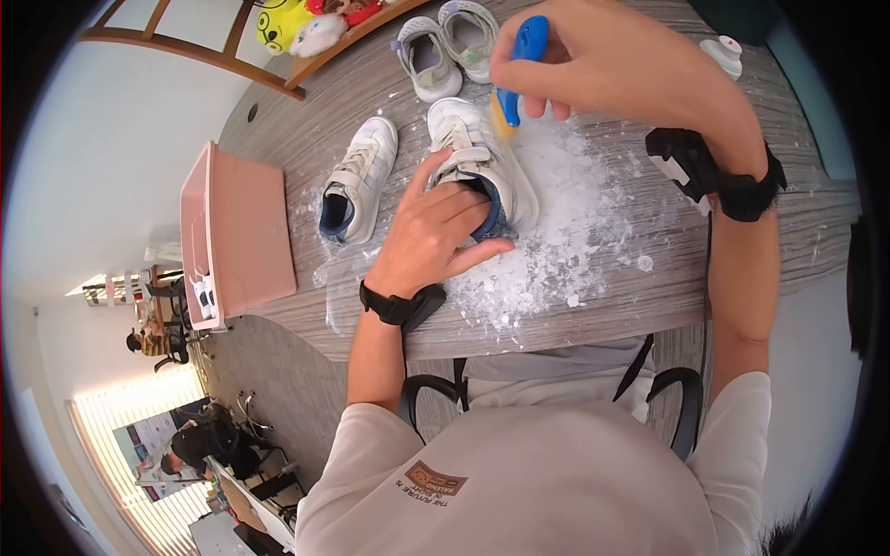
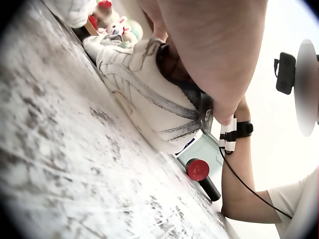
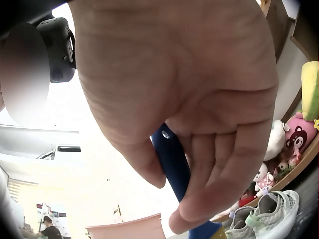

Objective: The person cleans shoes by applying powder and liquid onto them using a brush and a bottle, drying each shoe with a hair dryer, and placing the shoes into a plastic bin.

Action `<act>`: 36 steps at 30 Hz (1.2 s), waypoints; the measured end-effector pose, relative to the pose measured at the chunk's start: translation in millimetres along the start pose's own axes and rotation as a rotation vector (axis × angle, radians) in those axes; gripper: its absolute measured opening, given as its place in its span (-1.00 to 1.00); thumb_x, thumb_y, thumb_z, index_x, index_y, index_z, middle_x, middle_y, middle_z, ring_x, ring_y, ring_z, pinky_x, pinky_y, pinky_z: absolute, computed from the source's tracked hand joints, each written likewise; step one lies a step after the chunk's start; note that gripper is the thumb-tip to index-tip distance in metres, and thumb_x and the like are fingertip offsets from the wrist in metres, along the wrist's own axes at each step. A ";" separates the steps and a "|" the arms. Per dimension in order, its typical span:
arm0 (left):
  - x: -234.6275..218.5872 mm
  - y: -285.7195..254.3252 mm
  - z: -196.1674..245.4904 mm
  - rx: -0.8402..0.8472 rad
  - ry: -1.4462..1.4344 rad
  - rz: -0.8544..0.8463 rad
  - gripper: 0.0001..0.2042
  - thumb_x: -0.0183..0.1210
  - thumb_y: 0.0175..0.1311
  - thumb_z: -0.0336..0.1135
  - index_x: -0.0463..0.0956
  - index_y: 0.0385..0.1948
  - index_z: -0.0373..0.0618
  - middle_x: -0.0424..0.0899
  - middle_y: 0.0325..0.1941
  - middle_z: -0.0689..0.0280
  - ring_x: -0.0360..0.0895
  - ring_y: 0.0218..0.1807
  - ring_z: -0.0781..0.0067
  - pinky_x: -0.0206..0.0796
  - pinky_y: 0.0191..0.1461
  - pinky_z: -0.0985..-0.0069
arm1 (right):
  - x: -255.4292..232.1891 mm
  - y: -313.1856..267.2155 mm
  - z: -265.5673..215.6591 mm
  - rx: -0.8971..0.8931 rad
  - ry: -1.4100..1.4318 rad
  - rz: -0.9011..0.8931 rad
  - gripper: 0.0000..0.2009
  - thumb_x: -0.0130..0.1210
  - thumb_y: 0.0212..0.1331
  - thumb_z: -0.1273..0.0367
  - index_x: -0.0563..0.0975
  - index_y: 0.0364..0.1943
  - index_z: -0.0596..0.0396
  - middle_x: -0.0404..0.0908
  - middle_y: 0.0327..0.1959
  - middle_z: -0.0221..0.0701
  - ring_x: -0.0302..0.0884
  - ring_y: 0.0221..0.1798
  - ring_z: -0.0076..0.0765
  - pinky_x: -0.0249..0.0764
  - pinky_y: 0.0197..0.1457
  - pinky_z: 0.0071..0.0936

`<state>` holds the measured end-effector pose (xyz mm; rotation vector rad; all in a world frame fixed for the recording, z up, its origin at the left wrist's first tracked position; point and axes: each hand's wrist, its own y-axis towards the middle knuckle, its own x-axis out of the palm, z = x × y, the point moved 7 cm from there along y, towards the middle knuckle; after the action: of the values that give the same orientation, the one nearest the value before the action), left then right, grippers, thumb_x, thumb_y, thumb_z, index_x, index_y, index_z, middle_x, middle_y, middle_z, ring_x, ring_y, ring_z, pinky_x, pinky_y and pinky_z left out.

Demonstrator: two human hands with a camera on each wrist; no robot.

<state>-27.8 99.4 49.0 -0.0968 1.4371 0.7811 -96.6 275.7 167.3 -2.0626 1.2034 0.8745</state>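
My right hand (image 1: 593,65) grips a brush by its blue handle (image 1: 528,42), thumb on one side and fingers on the other. The yellow bristles (image 1: 502,115) are right at the side of a white shoe (image 1: 461,125) near the toe. My left hand (image 1: 431,227) holds this shoe, its fingers reaching into the dark blue opening and the thumb by the heel. In the left wrist view the shoe (image 2: 144,94) shows grey side stripes, and the hand hides part of its opening. Its white mate (image 1: 363,153) stands apart on the left.
White powdery residue (image 1: 565,222) covers the table around the shoe. A pair of grey sneakers (image 1: 428,60) stands behind, near plush toys (image 1: 283,23) on a wooden shelf. A pink bin (image 1: 250,232) is at the left, a white bottle (image 1: 723,56) at the far right. People sit in the background.
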 end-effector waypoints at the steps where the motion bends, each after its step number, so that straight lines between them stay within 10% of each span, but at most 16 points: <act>1: 0.7 -1.0 -0.7 -0.008 -0.005 -0.013 -0.57 0.48 0.02 0.01 0.66 -0.43 -0.26 0.67 -0.38 0.26 0.63 -0.27 0.24 0.22 0.51 -0.09 | 0.0 0.2 -5.0 0.040 -0.002 0.006 -0.62 0.11 0.27 0.14 0.65 -0.44 0.24 0.66 -0.54 -0.11 0.62 -0.45 -0.01 0.52 -0.27 -0.22; 7: -1.2 0.5 1.0 0.008 0.002 0.027 -0.62 0.48 0.05 -0.01 0.67 -0.45 -0.21 0.65 -0.43 0.31 0.58 -0.35 0.33 0.23 0.52 0.00 | -3.1 -6.8 -0.8 -0.172 0.153 -0.242 -0.63 0.10 0.29 0.12 0.70 -0.36 0.16 0.73 -0.47 -0.24 0.68 -0.39 -0.12 0.55 -0.22 -0.27; 20: -7.4 -1.5 0.2 0.001 -0.005 0.121 -0.68 0.48 0.09 -0.06 0.68 -0.46 -0.13 0.65 -0.46 0.34 0.64 -0.33 0.34 0.19 0.54 -0.04 | 3.2 2.8 4.7 -0.210 0.012 0.293 -0.69 0.14 0.27 0.19 0.71 -0.14 0.13 0.74 -0.41 -0.17 0.71 -0.32 -0.12 0.56 -0.15 -0.31; 23: -5.9 -3.9 -2.2 0.013 -0.044 0.139 -0.71 0.47 0.11 -0.09 0.68 -0.45 -0.12 0.65 -0.46 0.34 0.64 -0.34 0.34 0.20 0.54 -0.04 | 13.9 17.8 18.6 -0.249 0.133 0.334 -0.70 0.16 0.31 0.17 0.69 -0.20 0.14 0.71 -0.44 -0.35 0.64 -0.38 -0.43 0.52 -0.26 -0.50; 36: -34.9 -22.6 -17.0 -0.016 -0.154 0.502 -0.93 0.34 0.20 -0.38 0.70 -0.36 -0.14 0.67 -0.36 0.26 0.58 -0.33 0.20 0.50 0.00 0.21 | 19.6 37.6 41.9 -0.134 0.178 0.200 -0.69 0.16 0.28 0.18 0.70 -0.21 0.18 0.68 -0.50 -0.40 0.54 -0.44 -0.50 0.45 -0.28 -0.51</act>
<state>-27.9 59.0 68.8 0.3180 1.3211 1.1821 -133.1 281.7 120.5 -2.1921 1.5044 0.8983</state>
